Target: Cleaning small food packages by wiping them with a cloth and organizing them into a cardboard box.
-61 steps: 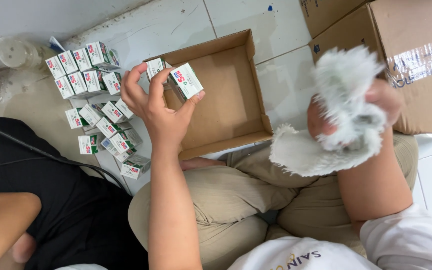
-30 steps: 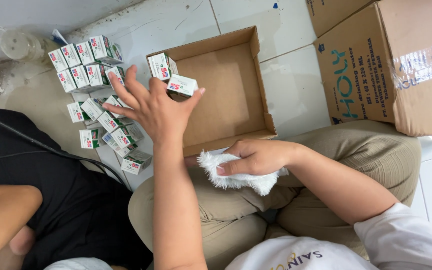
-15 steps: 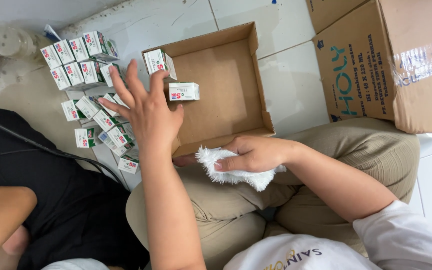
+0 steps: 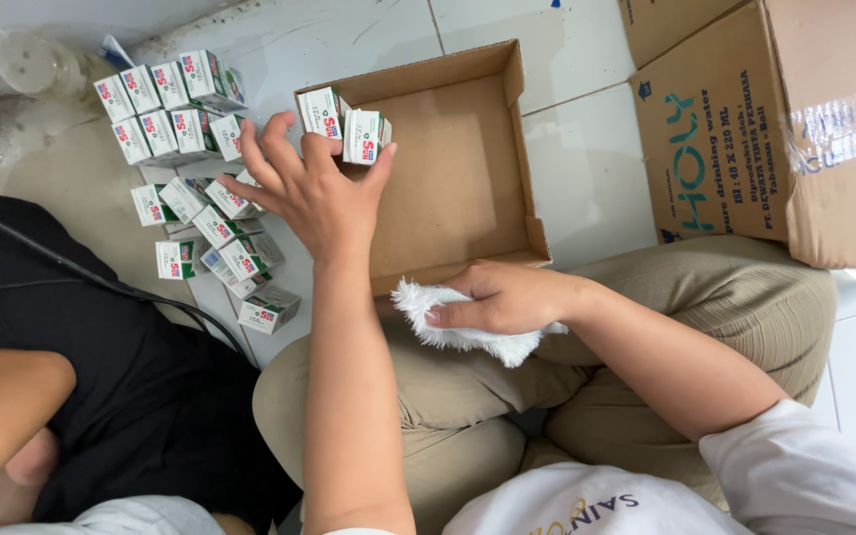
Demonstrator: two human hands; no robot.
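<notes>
Your left hand (image 4: pixel 311 193) with spread fingers touches a small white carton (image 4: pixel 365 137) with red and green print, while your right hand (image 4: pixel 507 297) presses a fluffy white cloth (image 4: pixel 448 322).

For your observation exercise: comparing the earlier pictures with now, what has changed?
The right hand brought the fluffy white cloth down from mid-air onto the lap. The left hand set a small white carton upright in the shallow brown cardboard tray. The floor cartons stayed.

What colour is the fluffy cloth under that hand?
White. The fluffy cloth shows best in the head view, pressed on the lap by the right hand.
</notes>
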